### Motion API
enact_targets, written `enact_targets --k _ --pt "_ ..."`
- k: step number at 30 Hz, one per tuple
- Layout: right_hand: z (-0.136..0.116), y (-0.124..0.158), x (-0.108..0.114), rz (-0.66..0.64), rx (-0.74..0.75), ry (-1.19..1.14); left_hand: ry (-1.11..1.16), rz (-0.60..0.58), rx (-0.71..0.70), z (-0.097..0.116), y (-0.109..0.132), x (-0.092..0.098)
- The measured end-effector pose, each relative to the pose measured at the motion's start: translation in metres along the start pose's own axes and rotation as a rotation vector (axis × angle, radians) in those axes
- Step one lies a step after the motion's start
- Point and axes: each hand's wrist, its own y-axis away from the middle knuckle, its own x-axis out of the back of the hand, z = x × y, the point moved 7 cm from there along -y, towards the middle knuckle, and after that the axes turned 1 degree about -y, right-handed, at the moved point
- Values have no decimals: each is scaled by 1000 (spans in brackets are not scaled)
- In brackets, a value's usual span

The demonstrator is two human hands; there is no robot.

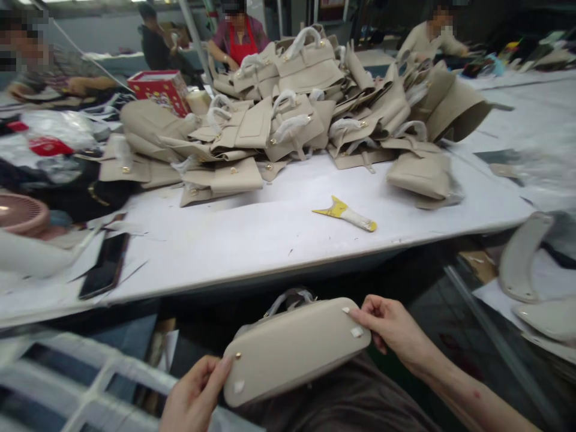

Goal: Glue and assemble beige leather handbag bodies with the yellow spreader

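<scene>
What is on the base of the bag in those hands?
The base shows one gold stud and three white bits. Whatever lies under the fingers is covered.

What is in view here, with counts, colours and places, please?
Held bag: one, beige, lower middle
Stud: one, gold, left end of its base
Scraps: three, white, base corners
Table: one, white, across middle
Bags: many, beige, heaped on table
Tool: one, yellow-white, table front
Phone: one, dark, table's left
Fan: one, pink, left edge
Box: one, red, behind bags, left
Curved panels: several, pale, right edge
Grid rack: one, white, lower left
Plastic wrap: uncounted, clear, upper left
Co-workers: four, varied clothing, far side
Lap: one, dark, below held bag
Left hand: one, bag's left end
Right hand: one, bag's right end
</scene>
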Motion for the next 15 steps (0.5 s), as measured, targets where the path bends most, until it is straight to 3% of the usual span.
enact_targets --k 11,15 --pt "18 -10 5 -45 -14 79 -179 8 -93 11 3 5" --pt "12 -7 3 -20 -4 69 -228 1 -111 16 6 6"
